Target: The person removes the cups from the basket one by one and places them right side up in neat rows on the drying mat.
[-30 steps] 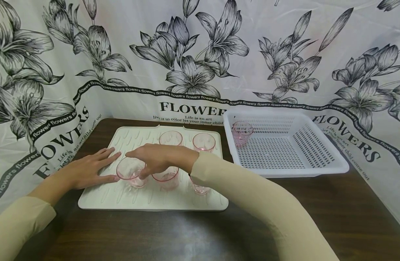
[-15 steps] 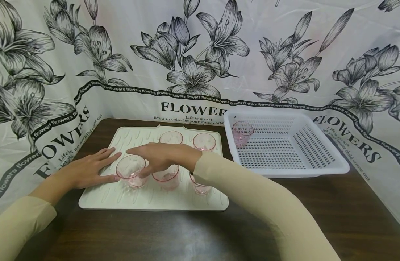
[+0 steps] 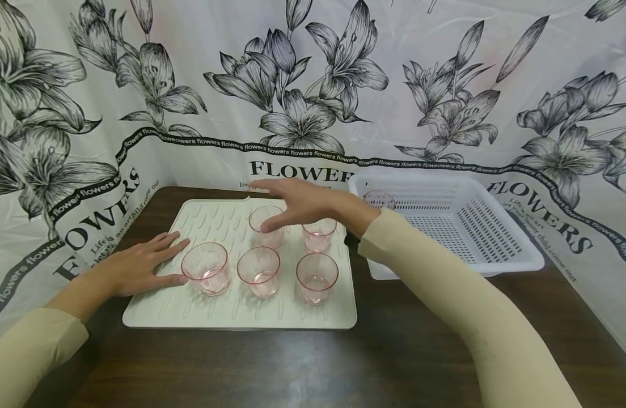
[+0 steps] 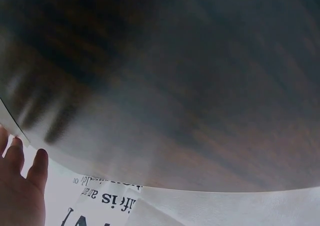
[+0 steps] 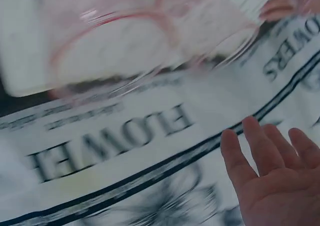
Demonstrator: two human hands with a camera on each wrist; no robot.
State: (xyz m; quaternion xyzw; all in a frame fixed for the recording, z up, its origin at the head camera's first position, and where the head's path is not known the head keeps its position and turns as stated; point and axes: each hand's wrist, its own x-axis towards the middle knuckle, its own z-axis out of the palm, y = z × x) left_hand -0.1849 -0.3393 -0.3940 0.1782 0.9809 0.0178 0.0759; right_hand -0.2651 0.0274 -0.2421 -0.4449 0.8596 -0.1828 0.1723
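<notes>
My left hand rests on the left edge of the white ridged drying mat with its fingers spread. Its thumb tip is close beside the front-left pink-rimmed glass. Two more such glasses, one in the middle and one at the right, complete the front row. Above the back row hangs my right hand, fingers extended and holding nothing. It partly covers the back-middle glass, while the back-right glass stands below its wrist. In the right wrist view the glasses look blurred.
A white perforated plastic basket stands to the right of the mat, with one pink glass in its left end, partly hidden by my sleeve. Dark wooden table runs along the front. A flower-print curtain closes off the back.
My right hand has left the front-left glass and moved up and to the right over the back row. The glasses stay on the mat. My left hand has not moved.
</notes>
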